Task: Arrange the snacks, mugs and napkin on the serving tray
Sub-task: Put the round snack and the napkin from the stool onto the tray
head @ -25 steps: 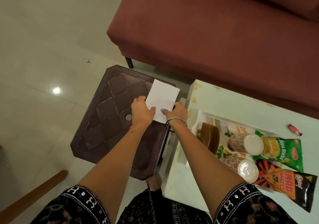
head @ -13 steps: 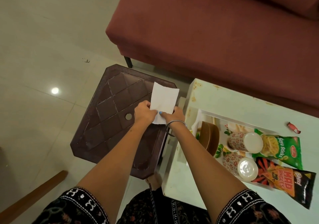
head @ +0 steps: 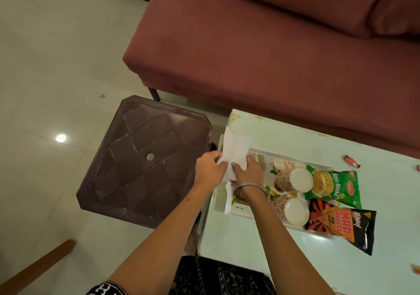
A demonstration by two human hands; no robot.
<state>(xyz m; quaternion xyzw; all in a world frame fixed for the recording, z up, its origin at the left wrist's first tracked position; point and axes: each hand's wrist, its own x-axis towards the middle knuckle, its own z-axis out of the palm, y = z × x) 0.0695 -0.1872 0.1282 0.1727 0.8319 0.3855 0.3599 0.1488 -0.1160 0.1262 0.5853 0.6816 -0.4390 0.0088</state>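
Head view looks down on a pale surface [head: 295,260] where a white serving tray [head: 241,213] already carries most of the set. Two floral mugs lie on their sides in it, the farther mug [head: 293,181] and the nearer mug [head: 288,213] just beside each other. A green snack packet [head: 334,187] and a black snack packet [head: 345,224] sit at the tray's right end, the black one hanging over the rim onto the surface. Something brown lies under the right wrist, too hidden to name.

The white napkin [head: 234,151] is the piece not yet placed. It is held in the air over the tray's left end, between a dark stool [head: 141,158] and the mugs. The left hand [head: 209,172] pinches its lower left edge with a closed grip, and the right hand [head: 247,172] clamps its lower right part, fingers curled tight around the paper. The sheet looks partly folded and creased.

By my reading, the mugs and snacks are done and only the napkin is left: finish the fold, then lay it in the tray's free left part. A few small sweet wrappers [head: 351,160] lie loose on the surface, well apart from the tray; whether they belong to the set I cannot tell.
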